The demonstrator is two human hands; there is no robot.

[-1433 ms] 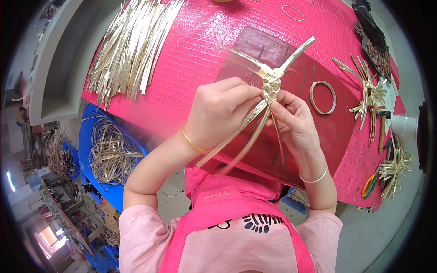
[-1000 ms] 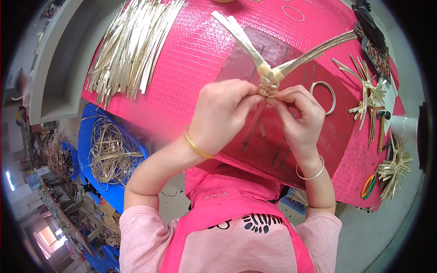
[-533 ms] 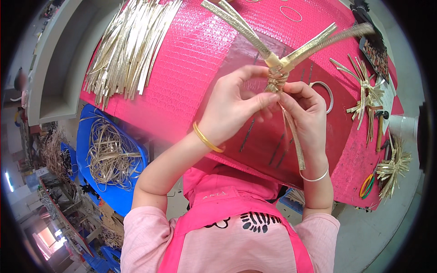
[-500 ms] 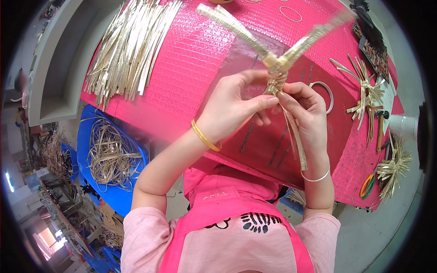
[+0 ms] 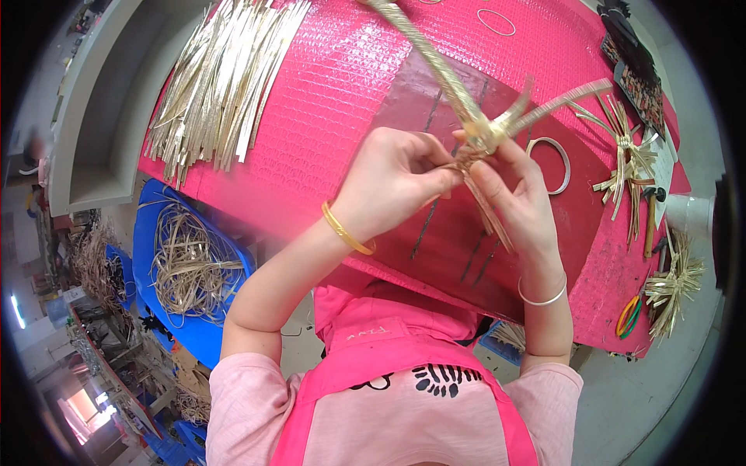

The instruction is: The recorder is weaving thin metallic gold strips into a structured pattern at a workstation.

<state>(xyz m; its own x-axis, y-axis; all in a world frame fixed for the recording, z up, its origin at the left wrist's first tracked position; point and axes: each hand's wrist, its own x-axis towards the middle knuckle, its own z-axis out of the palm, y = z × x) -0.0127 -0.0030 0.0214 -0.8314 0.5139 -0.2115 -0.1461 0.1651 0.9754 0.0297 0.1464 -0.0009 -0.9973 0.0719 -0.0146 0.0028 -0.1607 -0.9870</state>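
Observation:
A knotted bundle of gold strips (image 5: 483,138) is held up between both hands, over a dark red mat (image 5: 388,233). My left hand (image 5: 400,182) is closed, its thumb and fingers pinching the bundle's lower left side. My right hand (image 5: 513,186) grips the bundle's right side, thumb in front and fingers partly behind it. One long band of strips runs from the knot up to the far left; shorter, blurred strips stick out to the right. Narrow tails hang below the knot toward my right wrist.
Flat gold strips (image 5: 221,85) lie at the table's far left. Below them stands a blue bin (image 5: 198,330) with loose strips. A roll of tape (image 5: 561,159) lies right of my hands. Knotted strip pieces (image 5: 628,159), a hammer (image 5: 650,225) and colored rubber bands (image 5: 628,318) are at the right.
The bundle has tilted: its right-hand strips have swung down and splayed, and the left band has shifted rightward. Both hands have regripped slightly lower around the knot.

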